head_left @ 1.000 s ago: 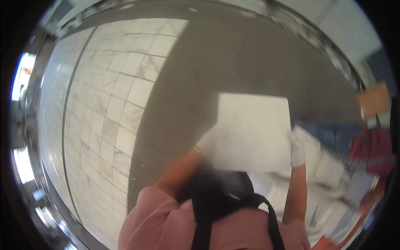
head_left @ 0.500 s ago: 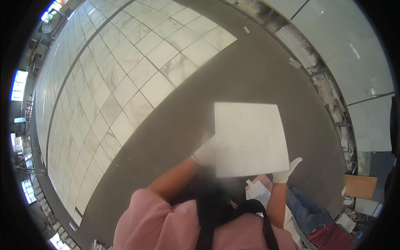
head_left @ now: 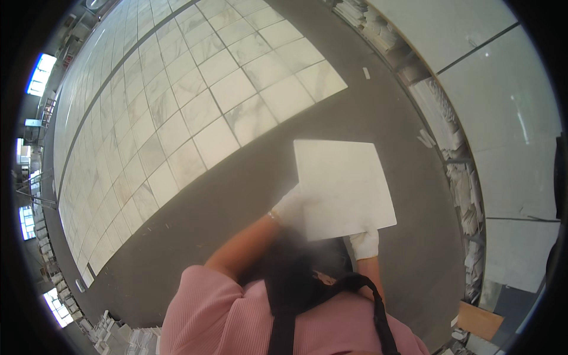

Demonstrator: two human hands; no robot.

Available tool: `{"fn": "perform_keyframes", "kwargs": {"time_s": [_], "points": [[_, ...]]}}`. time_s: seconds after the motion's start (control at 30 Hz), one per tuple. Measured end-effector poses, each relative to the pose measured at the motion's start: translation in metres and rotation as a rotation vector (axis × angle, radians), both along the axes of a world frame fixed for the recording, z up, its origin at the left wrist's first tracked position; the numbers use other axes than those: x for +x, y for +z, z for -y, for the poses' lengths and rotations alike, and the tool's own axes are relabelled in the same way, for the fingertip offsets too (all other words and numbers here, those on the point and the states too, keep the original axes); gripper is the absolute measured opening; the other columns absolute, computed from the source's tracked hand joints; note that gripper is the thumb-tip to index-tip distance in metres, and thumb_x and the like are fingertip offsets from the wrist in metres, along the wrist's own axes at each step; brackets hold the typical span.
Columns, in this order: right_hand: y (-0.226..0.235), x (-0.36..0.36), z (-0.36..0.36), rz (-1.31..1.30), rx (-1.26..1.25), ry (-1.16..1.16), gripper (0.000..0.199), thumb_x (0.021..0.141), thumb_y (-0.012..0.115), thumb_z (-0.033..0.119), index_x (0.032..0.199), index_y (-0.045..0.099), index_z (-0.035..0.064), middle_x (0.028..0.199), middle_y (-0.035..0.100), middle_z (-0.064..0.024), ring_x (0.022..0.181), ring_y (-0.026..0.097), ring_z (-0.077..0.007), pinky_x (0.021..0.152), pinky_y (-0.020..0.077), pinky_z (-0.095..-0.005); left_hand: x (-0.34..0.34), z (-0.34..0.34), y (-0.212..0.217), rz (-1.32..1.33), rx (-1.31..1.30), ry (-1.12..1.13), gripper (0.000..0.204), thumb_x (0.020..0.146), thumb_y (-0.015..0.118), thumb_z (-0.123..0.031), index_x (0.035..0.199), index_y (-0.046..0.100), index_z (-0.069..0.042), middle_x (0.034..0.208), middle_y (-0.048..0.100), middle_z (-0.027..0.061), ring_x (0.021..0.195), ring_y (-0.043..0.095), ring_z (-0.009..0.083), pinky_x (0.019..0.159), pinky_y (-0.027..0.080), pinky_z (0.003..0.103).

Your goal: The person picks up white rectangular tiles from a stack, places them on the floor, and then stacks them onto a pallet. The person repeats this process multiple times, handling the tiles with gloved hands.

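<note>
Left hand [head_left: 289, 207], gloved, blurred: partly closed on white panel [head_left: 346, 186] at its 9 o'clock. Right hand [head_left: 365, 244] shifted from 4 to 5 o'clock, gripping lower edge, fingers partly hidden; panel remains two-handed. Marbled tile grid [head_left: 204, 109] beyond, 11 o'clock.

Tile workshop, marbled tiles [head_left: 195, 109] in a grid, stacked offcuts [head_left: 436, 112]

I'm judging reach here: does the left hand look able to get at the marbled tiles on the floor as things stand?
Probably not: the left hand seems occupied at the left edge of the raised white slab, and a strip of gray floor shows between it and the marbled tiles.
</note>
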State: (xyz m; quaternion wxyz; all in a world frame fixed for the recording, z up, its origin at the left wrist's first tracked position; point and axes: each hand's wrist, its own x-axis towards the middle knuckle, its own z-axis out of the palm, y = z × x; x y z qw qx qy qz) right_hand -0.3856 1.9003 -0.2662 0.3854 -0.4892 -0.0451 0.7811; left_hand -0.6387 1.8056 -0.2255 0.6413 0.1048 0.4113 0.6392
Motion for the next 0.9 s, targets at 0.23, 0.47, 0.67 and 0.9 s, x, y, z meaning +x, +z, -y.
{"fn": "perform_keyframes", "kwargs": {"time_s": [0.23, 0.47, 0.67, 0.9], "points": [[-0.03, 0.009, -0.181, 0.227, 0.264, 0.628, 0.044, 0.089, 0.057, 0.003, 0.132, 0.057, -0.0056, 0.123, 0.063, -0.0145, 0.112, 0.061, -0.028, 0.095, 0.0504, -0.0433, 0.007, -0.108, -0.044, 0.324, -0.207, 0.214, 0.045, 0.096, 0.064, -0.006, 0.139, 0.054, -0.005, 0.118, 0.065, 0.0067, 0.106, 0.065, 0.0198, 0.091, 0.056, 0.038], [-0.077, -0.052, -0.299, 0.303, 0.115, 0.631, 0.027, 0.096, 0.059, 0.013, 0.117, 0.07, 0.0005, 0.092, 0.066, -0.0032, 0.078, 0.06, -0.0144, 0.066, 0.0498, -0.0296, -0.037, -0.215, -0.111, -0.007, -0.555, 0.251, 0.026, 0.098, 0.062, -0.015, 0.12, 0.067, -0.002, 0.11, 0.07, 0.01, 0.1, 0.066, 0.0198, 0.089, 0.054, 0.035], [-0.218, -0.089, -0.405, 0.428, 0.264, 0.905, 0.031, 0.085, 0.061, 0.003, 0.115, 0.068, -0.0039, 0.112, 0.07, -0.0171, 0.105, 0.068, -0.0308, 0.093, 0.0558, -0.0421, -0.092, -0.312, -0.269, -0.7, -0.821, -0.381, 0.023, 0.1, 0.058, -0.019, 0.109, 0.071, -0.002, 0.095, 0.074, 0.0126, 0.089, 0.071, 0.0231, 0.079, 0.056, 0.039], [-0.368, -0.133, -0.49, 0.552, 0.26, 0.898, 0.029, 0.086, 0.064, 0.008, 0.113, 0.075, 0.0004, 0.108, 0.074, -0.0235, 0.104, 0.072, -0.035, 0.096, 0.0547, -0.0425, -0.083, -0.397, -0.512, -1.255, -1.008, -0.145, 0.026, 0.097, 0.053, -0.016, 0.091, 0.077, -0.007, 0.092, 0.074, 0.0205, 0.088, 0.073, 0.0374, 0.077, 0.058, 0.048]]}}
